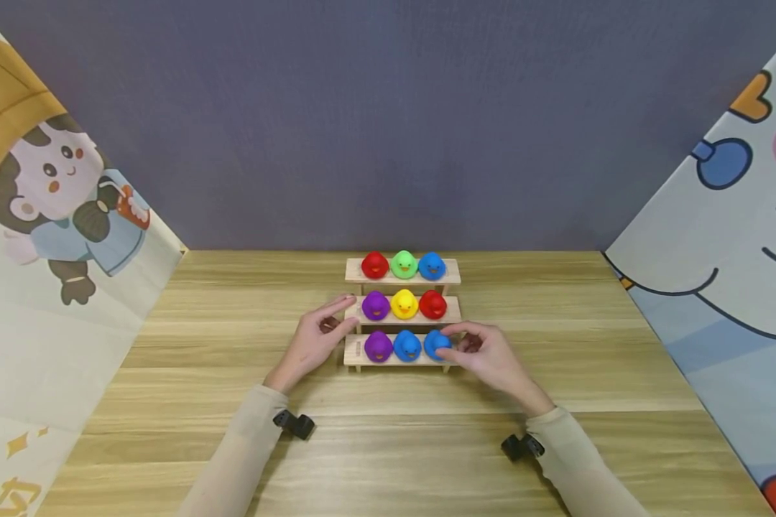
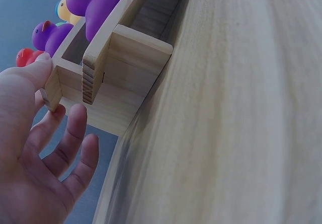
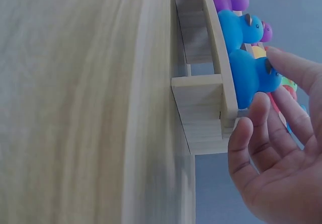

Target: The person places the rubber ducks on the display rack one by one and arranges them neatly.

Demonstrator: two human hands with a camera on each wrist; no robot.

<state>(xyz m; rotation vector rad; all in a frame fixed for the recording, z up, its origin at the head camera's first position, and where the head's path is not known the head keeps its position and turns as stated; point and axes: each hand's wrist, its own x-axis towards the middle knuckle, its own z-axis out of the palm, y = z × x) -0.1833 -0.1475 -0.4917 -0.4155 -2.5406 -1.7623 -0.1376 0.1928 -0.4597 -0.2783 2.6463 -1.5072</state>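
A three-tier wooden display stand [image 1: 453,310] holds small toy ducks in rows of three. My left hand [image 1: 310,341] grips the left end of the middle tier; in the left wrist view its thumb [image 2: 40,72] lies against the board's end and the other fingers curl loosely below. My right hand [image 1: 491,359] pinches the right-hand blue duck [image 3: 244,80] on the bottom tier between thumb and forefinger. That duck touches the board and the middle blue duck [image 1: 407,346]. A purple duck [image 1: 378,347] sits at that row's left end.
On the middle tier are purple [image 1: 376,306], yellow [image 1: 404,304] and red [image 1: 433,305] ducks. The top tier bears red [image 1: 375,266], green [image 1: 404,265] and blue [image 1: 432,266] ones. Behind the wooden table [image 1: 388,445] rises a dark wall [image 1: 388,129]; printed panels flank it.
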